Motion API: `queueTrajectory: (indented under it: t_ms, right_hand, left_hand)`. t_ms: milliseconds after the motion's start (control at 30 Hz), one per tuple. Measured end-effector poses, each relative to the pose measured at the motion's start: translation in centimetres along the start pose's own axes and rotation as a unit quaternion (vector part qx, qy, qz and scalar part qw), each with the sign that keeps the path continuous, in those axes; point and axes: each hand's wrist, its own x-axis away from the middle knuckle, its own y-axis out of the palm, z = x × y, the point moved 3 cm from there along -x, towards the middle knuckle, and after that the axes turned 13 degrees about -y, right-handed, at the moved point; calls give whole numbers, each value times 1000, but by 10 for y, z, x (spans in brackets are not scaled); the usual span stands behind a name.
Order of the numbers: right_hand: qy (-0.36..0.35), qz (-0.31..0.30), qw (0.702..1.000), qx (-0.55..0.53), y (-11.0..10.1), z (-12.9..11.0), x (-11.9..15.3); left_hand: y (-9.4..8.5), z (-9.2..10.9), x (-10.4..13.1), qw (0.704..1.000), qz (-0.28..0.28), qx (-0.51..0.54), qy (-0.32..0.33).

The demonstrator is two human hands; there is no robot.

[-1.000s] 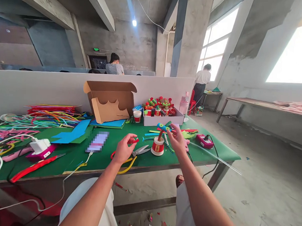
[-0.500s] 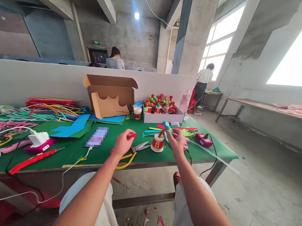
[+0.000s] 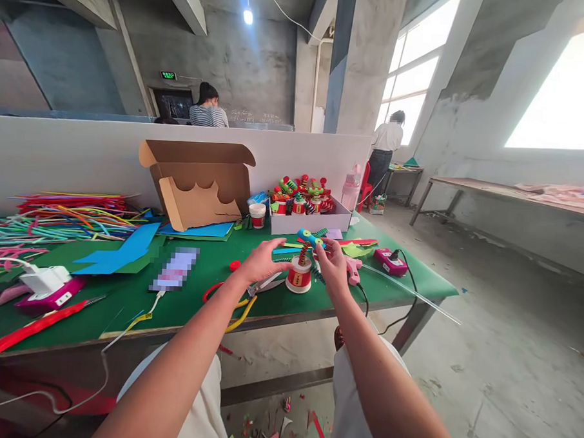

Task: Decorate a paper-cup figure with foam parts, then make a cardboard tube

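A paper-cup figure stands on the table, with a red-and-white cup (image 3: 298,279) as its body and coiled pipe-cleaner limbs. Above the cup, a coiled neck carries its blue head (image 3: 310,238) with yellow-green round eyes. My right hand (image 3: 332,263) pinches the head at its right end. My left hand (image 3: 265,263) is open, thumb and fingers apart, just left of the figure; whether its thumb touches a limb I cannot tell. A small red pompom (image 3: 234,265) lies behind my left wrist. Scissors (image 3: 266,285) with yellow handles lie partly under the left forearm.
Finished-looking cup figures fill a white box (image 3: 311,225) at the back. A cardboard box (image 3: 201,183), bundled pipe cleaners (image 3: 74,219), a phone (image 3: 174,269) and red pliers-like tool (image 3: 40,327) lie leftward. A pink glue gun (image 3: 352,271) and power socket (image 3: 390,262) sit right.
My left hand has let go of the red pompom, opened, and moved right toward the figure. My right hand still holds the blue head, now tilted a little differently. The view has turned slightly.
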Motion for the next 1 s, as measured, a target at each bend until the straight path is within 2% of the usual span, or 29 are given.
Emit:
queueTrajectory:
  t_ms: [133, 267, 367, 500, 600, 667, 833, 1000]
  right_hand:
    - [20, 2, 1000, -20, 2, -4, 3]
    - [8, -12, 1000, -27, 4, -9, 2]
    - [-8, 21, 1000, -11, -1, -13, -1]
    - [4, 86, 996, 26, -11, -15, -2]
    - [33, 86, 995, 28, -14, -11, 1]
    - [39, 75, 996, 18, -13, -8, 3]
    - [47, 39, 998, -3, -4, -6, 9]
    - [64, 12, 998, -20, 2, -13, 12]
  left_hand:
    - [29, 24, 1, 995, -57, -74, -25]
    - [33, 23, -2, 996, -45, -70, -43]
    - [19, 16, -10, 999, -17, -10, -49]
    - [-16, -3, -33, 994, 34, 74, -69]
    - [-42, -24, -53, 987, 82, 81, -107]
    - [-51, -39, -63, 981, 112, 63, -143]
    - [-48, -72, -77, 968, 132, 6, -214]
    - [-41, -88, -82, 955, 126, -68, -261]
